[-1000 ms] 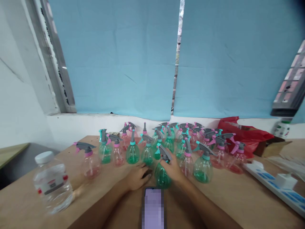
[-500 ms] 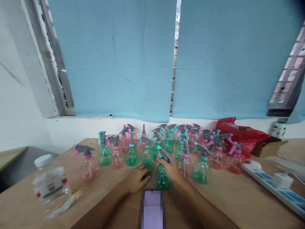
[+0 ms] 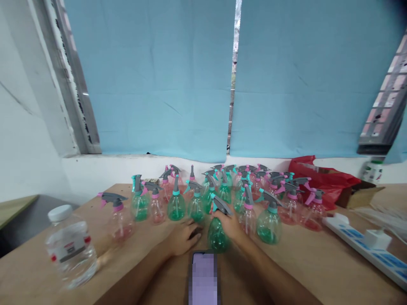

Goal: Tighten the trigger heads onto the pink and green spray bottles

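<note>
Where the brown table point(image 3: 318, 258) runs out in front of the person, one green spray bottle point(image 3: 217, 238), grey head with teal trim, stands roughly upright in the grip of the right hand point(image 3: 229, 224), which is closed around its neck just under the head; whether its base touches the table cannot be told. Left hand point(image 3: 183, 238): palm down on the table, beside that bottle and apart from it, fingers loosely bent, thumb spread away. Phone point(image 3: 204, 279): one, dark-edged, face up between the forearms, screen blurred into blocks. Behind the hands, a crowd of further spray bottles, green and pink, all upright with grey heads, the rear ones overlapping too closely to count. Front right of the crowd: one clear pink bottle point(image 3: 247, 221) just beside the right hand, then one rounder green bottle point(image 3: 269, 228) with a teal collar. Front left: one pink bottle point(image 3: 121, 226), set a little apart from the others. Far left: one water bottle point(image 3: 71, 250), clear, white cap, red-marked label. Right side: one white power strip point(image 3: 364, 245) with blue panels, a white plug point(image 3: 377, 239) seated in it; one red plastic bag point(image 3: 330, 182), crumpled; one cardboard box point(image 3: 364, 197), flap open; one white bottle point(image 3: 371, 172) with green cap. Backdrop: blue curtains point(image 3: 152, 84) over a window.
</note>
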{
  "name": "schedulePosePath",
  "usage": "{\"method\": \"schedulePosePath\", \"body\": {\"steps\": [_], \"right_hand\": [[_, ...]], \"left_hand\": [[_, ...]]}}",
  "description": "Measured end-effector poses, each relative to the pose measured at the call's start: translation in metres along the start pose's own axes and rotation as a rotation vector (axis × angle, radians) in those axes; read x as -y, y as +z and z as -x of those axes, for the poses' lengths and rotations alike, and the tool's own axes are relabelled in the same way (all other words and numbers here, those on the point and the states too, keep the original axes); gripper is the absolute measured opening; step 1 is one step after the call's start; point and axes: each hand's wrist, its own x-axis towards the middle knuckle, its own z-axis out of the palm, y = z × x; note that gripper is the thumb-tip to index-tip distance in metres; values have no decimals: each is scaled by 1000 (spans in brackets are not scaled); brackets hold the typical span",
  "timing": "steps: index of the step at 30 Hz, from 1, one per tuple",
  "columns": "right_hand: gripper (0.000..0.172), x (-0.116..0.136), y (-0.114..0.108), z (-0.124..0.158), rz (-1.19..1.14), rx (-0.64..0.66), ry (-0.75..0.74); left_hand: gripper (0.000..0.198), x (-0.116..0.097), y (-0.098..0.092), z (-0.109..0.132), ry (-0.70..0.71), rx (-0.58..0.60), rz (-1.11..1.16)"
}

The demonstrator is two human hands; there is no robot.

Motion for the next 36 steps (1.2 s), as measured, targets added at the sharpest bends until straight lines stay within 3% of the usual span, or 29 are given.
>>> {"method": "schedulePosePath", "body": {"steps": [7,14,22,28,36], "right_hand": [[26,0,-2,1,2,41,-47],[26,-1,-2,0,36,65,-57],[10,-7,0,2,26,-100,-33],[24,-1,-1,3,49,14,-59],[26,-2,-1,3,42,28,-59]], "left_hand": [[29,1,1,0,2,-8,-4],[27,1,2,0,-10,-2,10],[27,1,2,0,-5,-11,9],[27,2,3,0,-11,-6,-4],[27,1,2,0,-6,-10,7]]}}
